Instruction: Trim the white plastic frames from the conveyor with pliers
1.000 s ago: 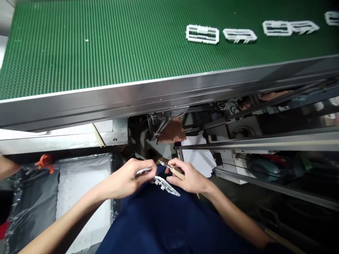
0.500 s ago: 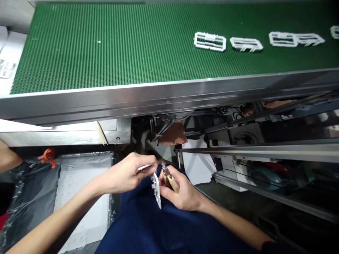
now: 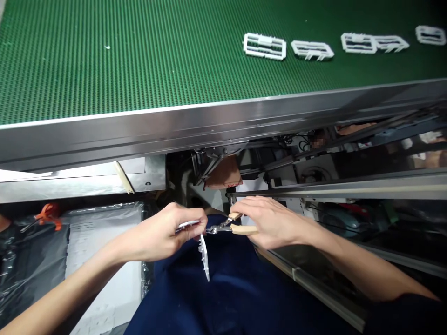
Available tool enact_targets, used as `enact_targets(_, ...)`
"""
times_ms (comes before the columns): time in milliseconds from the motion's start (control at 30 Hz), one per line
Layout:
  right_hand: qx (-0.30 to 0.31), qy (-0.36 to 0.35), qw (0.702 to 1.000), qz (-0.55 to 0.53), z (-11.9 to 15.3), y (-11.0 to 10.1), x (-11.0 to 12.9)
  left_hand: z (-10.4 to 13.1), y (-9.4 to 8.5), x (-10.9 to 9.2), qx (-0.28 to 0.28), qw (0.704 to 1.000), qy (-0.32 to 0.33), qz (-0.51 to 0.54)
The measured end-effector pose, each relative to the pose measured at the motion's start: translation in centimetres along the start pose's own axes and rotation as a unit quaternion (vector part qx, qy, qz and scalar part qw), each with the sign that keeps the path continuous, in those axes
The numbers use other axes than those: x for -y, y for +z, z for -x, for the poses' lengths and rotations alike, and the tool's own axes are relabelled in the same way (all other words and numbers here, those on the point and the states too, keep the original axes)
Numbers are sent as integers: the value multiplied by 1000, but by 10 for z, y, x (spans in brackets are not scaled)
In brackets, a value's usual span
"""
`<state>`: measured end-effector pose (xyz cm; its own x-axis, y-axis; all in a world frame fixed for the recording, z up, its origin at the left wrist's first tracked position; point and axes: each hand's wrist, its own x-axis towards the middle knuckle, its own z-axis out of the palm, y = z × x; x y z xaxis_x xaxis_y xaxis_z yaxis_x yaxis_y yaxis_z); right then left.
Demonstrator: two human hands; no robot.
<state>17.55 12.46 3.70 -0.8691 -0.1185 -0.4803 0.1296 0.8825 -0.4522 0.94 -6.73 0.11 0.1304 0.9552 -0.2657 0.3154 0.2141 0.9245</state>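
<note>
Between the thumb and fingers of my left hand [image 3: 172, 230] are white plastic parts. One white plastic part [image 3: 204, 260] hangs down edge-on below the fingertips, and another flat piece [image 3: 188, 225] shows between thumb and fingers. My right hand [image 3: 267, 218] is closed round the tan handles of nippers [image 3: 232, 225]. The handles stand apart, and the metal jaws point left, right at my left fingertips. What the jaw tips touch is hidden by those fingers. Both hands are over my dark blue clothing [image 3: 223, 288].
A green conveyor belt [image 3: 157, 60] with a metal side rail [image 3: 167, 121] runs across the front. Several white plastic frames [image 3: 264, 46] lie on its right half. Lower left, an orange-handled tool [image 3: 49, 216] rests on dark plastic wrap. Metal bars [image 3: 349, 188] stretch along the right.
My right hand has turned palm-down and swung the nippers from pointing up to pointing left at the part. The nippers' handles have spread. My left hand keeps its hold; the view has shifted slightly.
</note>
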Motion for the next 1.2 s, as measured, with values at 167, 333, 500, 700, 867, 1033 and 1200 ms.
enact_targets(167,25,-17,999,42,-4,-11,4,-1,-1,-3,2,1000,-2,-1)
enact_targets(333,35,-33,993,104,-7,-22,9,-2,-1,-7,4,1000,2,7)
enact_targets(500,27,-69,987,141,-10,-33,14,-2,1,-10,13,1000,12,20)
enact_targets(700,34,-84,991,98,-19,-33,8,-3,6,-3,-10,998,-8,64)
enact_targets(867,46,6,999,-29,-13,-24,-9,-1,25,11,-54,952,-49,297)
enact_targets(1033,-8,105,991,-86,2,1,-22,-9,57,23,-141,891,-95,421)
enact_targets(1200,-55,119,987,-88,-2,20,-26,-10,78,27,-146,851,-98,494)
